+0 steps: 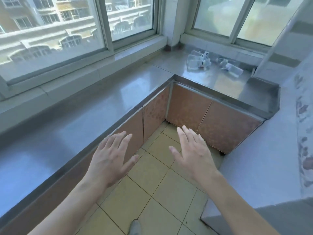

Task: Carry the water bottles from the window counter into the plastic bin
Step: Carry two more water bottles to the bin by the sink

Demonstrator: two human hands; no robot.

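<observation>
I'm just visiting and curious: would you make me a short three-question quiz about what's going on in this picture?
1. True or false: the left hand is holding a bottle.
2. Where do the water bottles lie? A) on the floor B) on the counter near the window corner C) in a bin
3. Fill in: both hands hover open, palms down, above the tiled ____.

Key: 1 false, as both it and the right hand are empty; 2 B; 3 floor.

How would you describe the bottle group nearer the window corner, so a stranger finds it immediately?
Follow the steel counter to the corner pillar between the windows. Just right of it lie clear water bottles in a clump. Unlike the bottles farther right, this clump is nearer the pillar.
</observation>
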